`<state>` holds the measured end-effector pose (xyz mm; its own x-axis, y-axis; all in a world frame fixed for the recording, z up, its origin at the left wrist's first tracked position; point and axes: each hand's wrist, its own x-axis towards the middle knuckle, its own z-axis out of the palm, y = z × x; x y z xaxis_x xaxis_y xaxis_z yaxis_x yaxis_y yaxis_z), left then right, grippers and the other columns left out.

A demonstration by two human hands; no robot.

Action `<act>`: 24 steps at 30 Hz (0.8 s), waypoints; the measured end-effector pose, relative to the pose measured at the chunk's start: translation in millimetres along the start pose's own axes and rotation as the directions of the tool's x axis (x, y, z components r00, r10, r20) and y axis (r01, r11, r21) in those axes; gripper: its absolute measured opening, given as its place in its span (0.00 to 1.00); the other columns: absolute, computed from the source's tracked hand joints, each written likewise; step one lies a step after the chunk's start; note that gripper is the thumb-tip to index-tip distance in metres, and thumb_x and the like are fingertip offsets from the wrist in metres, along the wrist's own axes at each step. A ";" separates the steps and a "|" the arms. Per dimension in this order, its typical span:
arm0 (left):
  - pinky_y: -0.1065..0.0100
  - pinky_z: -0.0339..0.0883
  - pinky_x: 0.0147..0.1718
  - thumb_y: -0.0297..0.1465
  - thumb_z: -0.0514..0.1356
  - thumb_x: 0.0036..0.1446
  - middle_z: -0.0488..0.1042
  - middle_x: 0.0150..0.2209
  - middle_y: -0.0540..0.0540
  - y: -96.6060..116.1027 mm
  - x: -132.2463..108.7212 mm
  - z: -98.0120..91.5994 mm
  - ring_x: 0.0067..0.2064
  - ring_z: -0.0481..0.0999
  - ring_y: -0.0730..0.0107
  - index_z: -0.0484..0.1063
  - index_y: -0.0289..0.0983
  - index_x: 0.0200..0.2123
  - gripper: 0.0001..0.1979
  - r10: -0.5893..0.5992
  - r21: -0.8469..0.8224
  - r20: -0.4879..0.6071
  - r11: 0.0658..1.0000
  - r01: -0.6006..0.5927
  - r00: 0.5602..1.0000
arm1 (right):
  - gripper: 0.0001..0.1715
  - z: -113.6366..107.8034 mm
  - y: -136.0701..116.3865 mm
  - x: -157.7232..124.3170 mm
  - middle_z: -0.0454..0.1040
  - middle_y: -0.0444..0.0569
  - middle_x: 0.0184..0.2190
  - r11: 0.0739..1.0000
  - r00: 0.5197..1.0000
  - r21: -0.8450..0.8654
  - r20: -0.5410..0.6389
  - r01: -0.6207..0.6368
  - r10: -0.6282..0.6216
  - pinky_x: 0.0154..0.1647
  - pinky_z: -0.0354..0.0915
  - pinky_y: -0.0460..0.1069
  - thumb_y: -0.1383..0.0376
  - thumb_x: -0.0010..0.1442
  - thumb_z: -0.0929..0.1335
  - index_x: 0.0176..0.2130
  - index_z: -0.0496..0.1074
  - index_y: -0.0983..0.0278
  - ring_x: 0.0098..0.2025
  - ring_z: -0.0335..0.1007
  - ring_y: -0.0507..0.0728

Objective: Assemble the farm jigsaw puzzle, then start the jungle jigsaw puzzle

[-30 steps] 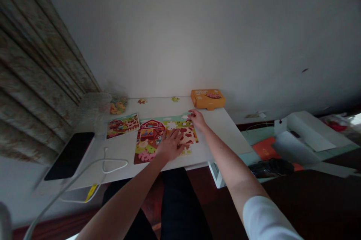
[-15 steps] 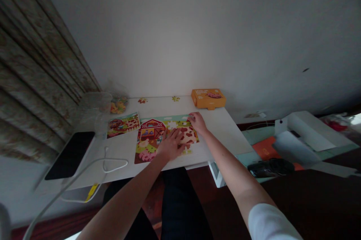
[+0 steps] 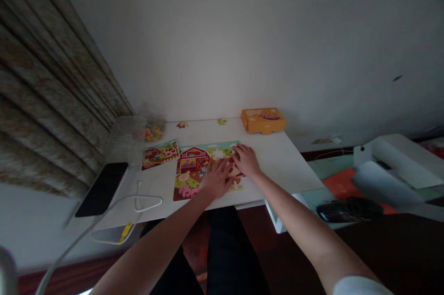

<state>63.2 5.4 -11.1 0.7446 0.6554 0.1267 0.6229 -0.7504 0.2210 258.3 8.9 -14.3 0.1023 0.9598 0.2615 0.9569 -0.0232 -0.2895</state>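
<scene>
A colourful farm jigsaw puzzle [image 3: 194,168] with a red barn lies flat on the white table [image 3: 277,161]. My left hand [image 3: 215,180] rests palm down on its right half, fingers stretched out. My right hand [image 3: 247,159] lies just beside it on the puzzle's right edge, fingers extended and pressing on the pieces. The two hands nearly touch. Two loose puzzle pieces [image 3: 182,125] lie near the table's far edge.
A picture card [image 3: 160,154] lies left of the puzzle, an orange box [image 3: 262,120] at the far right corner, a clear bag of pieces [image 3: 152,129] at the far left. A dark phone [image 3: 101,188] and white cable [image 3: 145,202] lie left. Curtains hang at left.
My right hand moved from the puzzle's far right corner down toward my left hand. The camera view shifted slightly to the left.
</scene>
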 end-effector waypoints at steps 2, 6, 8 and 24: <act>0.37 0.44 0.69 0.45 0.49 0.71 0.60 0.71 0.40 1.7 -0.3 -1.5 0.72 0.55 0.49 0.63 0.41 0.68 0.28 -0.005 0.018 0.006 1.000 0.005 1.000 | 0.23 -1.2 -0.3 0.5 0.71 0.54 0.63 1.000 1.000 0.011 -0.006 -0.003 0.003 0.66 0.55 0.61 0.58 0.71 0.62 0.61 0.72 0.61 0.64 0.64 0.64; 0.39 0.55 0.64 0.44 0.52 0.69 0.67 0.67 0.39 -1.6 8.6 -14.6 0.67 0.65 0.47 0.69 0.42 0.63 0.24 0.061 0.034 0.020 0.997 -0.062 0.998 | 0.22 -0.1 -0.1 0.6 0.72 0.53 0.62 1.000 0.999 0.026 -0.027 -0.018 0.019 0.65 0.55 0.61 0.58 0.71 0.63 0.59 0.73 0.61 0.64 0.64 0.64; 0.45 0.61 0.60 0.42 0.52 0.69 0.74 0.60 0.40 -12.2 20.7 -25.7 0.60 0.72 0.50 0.73 0.42 0.58 0.21 0.084 0.027 0.039 0.996 -0.085 0.996 | 0.22 0.3 -0.1 0.7 0.72 0.53 0.62 0.999 0.999 0.027 -0.034 -0.018 0.019 0.65 0.56 0.60 0.58 0.71 0.63 0.59 0.73 0.62 0.63 0.65 0.64; 0.49 0.60 0.60 0.38 0.55 0.65 0.71 0.60 0.31 -198.3 109.4 -57.9 0.61 0.70 0.46 0.68 0.34 0.59 0.23 -0.692 0.021 -0.148 0.712 0.702 0.707 | 0.24 1.0 2.3 1.8 0.72 0.54 0.62 0.998 0.999 0.052 -0.025 -0.024 0.026 0.64 0.55 0.62 0.51 0.70 0.65 0.58 0.74 0.58 0.63 0.65 0.65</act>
<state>7.2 230.8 14.9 0.0598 0.9951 0.0793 0.9710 -0.0764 0.2264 260.4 10.9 -15.5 0.1338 0.9516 0.2769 0.9386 -0.0320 -0.3436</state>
